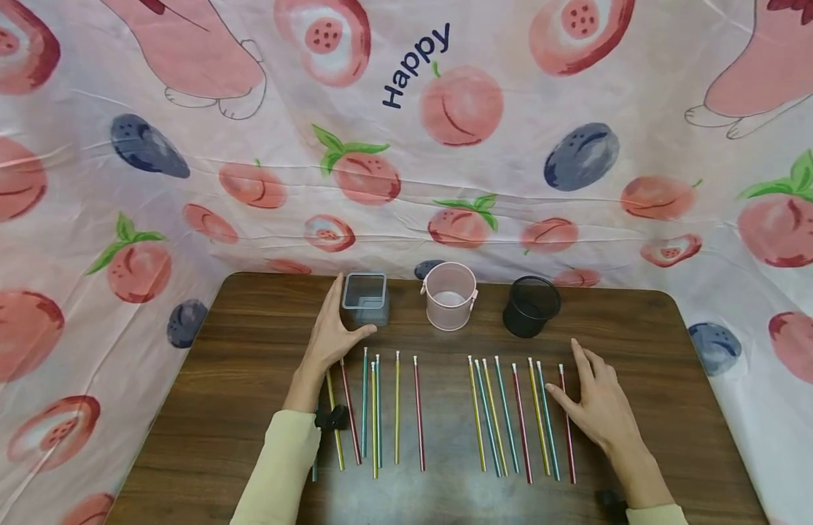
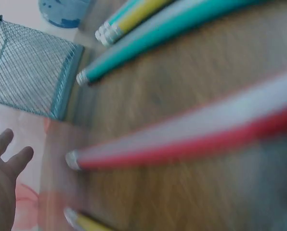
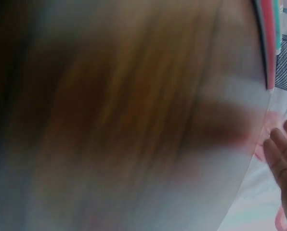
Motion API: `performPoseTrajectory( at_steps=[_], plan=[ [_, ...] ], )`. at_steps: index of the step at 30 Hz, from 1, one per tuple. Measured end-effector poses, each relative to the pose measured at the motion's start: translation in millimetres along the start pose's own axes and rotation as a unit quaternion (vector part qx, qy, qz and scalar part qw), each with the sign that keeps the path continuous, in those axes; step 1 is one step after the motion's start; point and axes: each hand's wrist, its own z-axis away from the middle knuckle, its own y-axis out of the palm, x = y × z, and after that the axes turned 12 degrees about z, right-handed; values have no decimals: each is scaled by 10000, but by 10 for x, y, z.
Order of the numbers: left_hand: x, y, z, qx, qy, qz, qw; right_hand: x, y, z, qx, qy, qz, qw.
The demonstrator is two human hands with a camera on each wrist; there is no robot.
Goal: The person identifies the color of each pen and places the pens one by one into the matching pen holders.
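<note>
Two groups of coloured pencils lie on a brown wooden table [image 1: 235,408]: a left group [image 1: 376,412] and a right group [image 1: 518,419]. Behind them stand a square grey mesh holder [image 1: 365,299], a pink cup [image 1: 450,296] and a black mesh cup [image 1: 531,306]. My left hand [image 1: 334,332] lies open with straight fingers beside the grey holder, thumb tip near its base. My right hand [image 1: 593,397] rests open and flat on the table, fingers at the rightmost red pencil [image 1: 566,426]. In the left wrist view the mesh holder [image 2: 32,72] and a red pencil [image 2: 182,144] show, blurred.
A fruit-printed plastic sheet [image 1: 406,146] hangs behind and around the table. The table's rounded corners show at the back. The right wrist view is a blur of tabletop with fingertips [image 3: 283,154] at its right edge.
</note>
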Motion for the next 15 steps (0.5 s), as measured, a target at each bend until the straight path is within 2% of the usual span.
performPoseTrajectory(
  at_steps=[4,9,15],
  plan=[
    [-46,53,-115,-190,148,413,9989,50,22,-39,202,182,-18,9996],
    [-26,83,-154,-266,149,549,9980,69,41,-45,513,393,-73,9979],
    [-42,114,-157,-246,134,668,9974,78,52,-47,430,439,-4,9981]
  ],
)
